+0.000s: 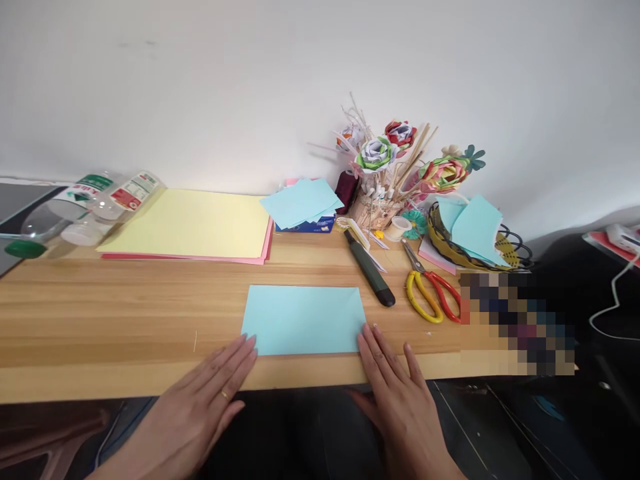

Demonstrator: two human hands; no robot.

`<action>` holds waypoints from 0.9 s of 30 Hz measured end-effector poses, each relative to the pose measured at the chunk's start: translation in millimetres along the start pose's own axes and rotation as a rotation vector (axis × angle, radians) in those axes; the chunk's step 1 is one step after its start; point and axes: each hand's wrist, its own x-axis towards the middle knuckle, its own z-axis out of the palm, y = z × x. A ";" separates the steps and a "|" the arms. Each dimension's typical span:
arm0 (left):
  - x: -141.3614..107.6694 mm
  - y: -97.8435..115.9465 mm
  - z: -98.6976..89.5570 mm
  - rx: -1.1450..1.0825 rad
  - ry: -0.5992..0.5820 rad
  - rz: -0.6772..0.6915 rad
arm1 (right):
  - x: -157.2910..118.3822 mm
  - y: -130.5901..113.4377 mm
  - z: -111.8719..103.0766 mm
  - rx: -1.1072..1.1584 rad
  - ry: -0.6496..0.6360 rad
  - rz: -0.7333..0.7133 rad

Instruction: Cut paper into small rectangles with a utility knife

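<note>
A light blue sheet of paper [305, 320], a wide rectangle, lies flat near the front edge of the wooden table. My left hand [203, 393] rests its outstretched fingertips on the sheet's lower left corner; a ring is on one finger. At the lower right corner, the fingertips of my right hand [397, 387] touch the paper, fingers extended and somewhat spread. Neither hand grips anything. Behind the sheet to the right are a dark green utility knife [370, 270] and scissors [427, 287] with yellow and red handles.
Yellow paper [200, 223] tops a stack at back left, beside plastic bottles [75, 207]. Blue sheets [303, 203] lie on a blue box [310, 225]. Paper flowers [377, 155] and sticks stand in a holder [375, 212]. A basket [445, 243] holds blue paper. The table's front edge [290, 387] is close.
</note>
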 end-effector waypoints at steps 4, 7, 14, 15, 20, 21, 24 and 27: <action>-11.8 -8.1 -3.3 -0.036 -0.002 -0.027 | -3.6 1.6 0.7 -0.033 -0.009 -0.021; -12.4 -7.2 -0.3 -0.047 -0.012 -0.043 | 4.5 -12.1 -5.0 -0.018 0.026 0.024; -13.3 -4.6 4.1 -0.074 0.012 -0.048 | 45.5 -100.3 -4.3 0.336 0.178 -0.266; -13.7 -4.6 4.7 -0.070 0.020 -0.047 | 48.0 -107.2 -2.3 0.345 0.199 -0.260; -15.0 -5.2 8.0 -0.057 0.026 -0.032 | 46.0 -100.2 -2.0 0.380 0.156 -0.225; -15.1 -5.5 8.4 -0.060 0.025 -0.033 | 44.7 -95.4 -3.5 0.395 0.147 -0.218; -15.3 -7.0 8.2 -0.063 0.034 -0.041 | 41.5 -84.0 -8.5 0.428 0.133 -0.209; -15.2 -8.6 6.9 -0.056 0.042 -0.043 | 40.5 -77.7 -13.3 0.423 0.115 -0.198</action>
